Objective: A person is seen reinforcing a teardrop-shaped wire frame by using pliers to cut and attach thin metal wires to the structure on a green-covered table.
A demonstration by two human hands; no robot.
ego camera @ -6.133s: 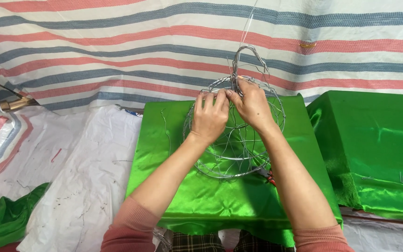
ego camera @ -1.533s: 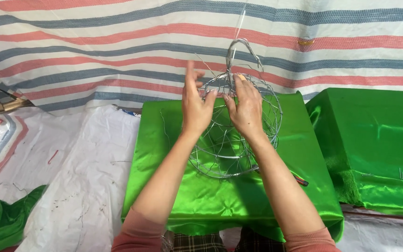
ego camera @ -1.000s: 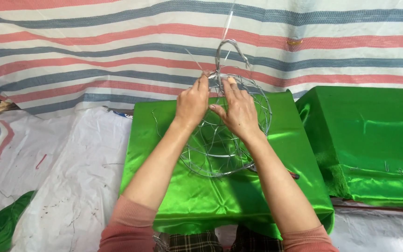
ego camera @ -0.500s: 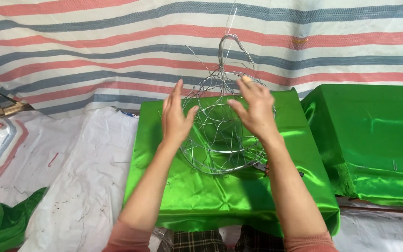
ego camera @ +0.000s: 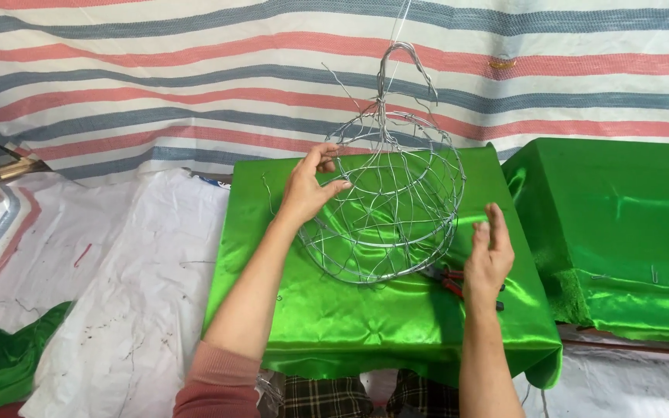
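Silver wire globe frame (ego camera: 385, 197) hangs mid-frame on a thin string over the shiny green satin-covered surface (ego camera: 350, 317). Left hand (ego camera: 307, 186) pinches its rim to steady it; right hand (ego camera: 489, 255) hovers open, clear, above red-handled pliers (ego camera: 447, 279).

A makeshift craft workshop, set up under tarpaulin. A striped red, blue and white tarp (ego camera: 195, 70) hangs behind the low bench draped in green satin (ego camera: 350, 317). Left of that bench lies scuffed white sheeting (ego camera: 141, 294); on it lie red-handled pliers (ego camera: 451, 280).
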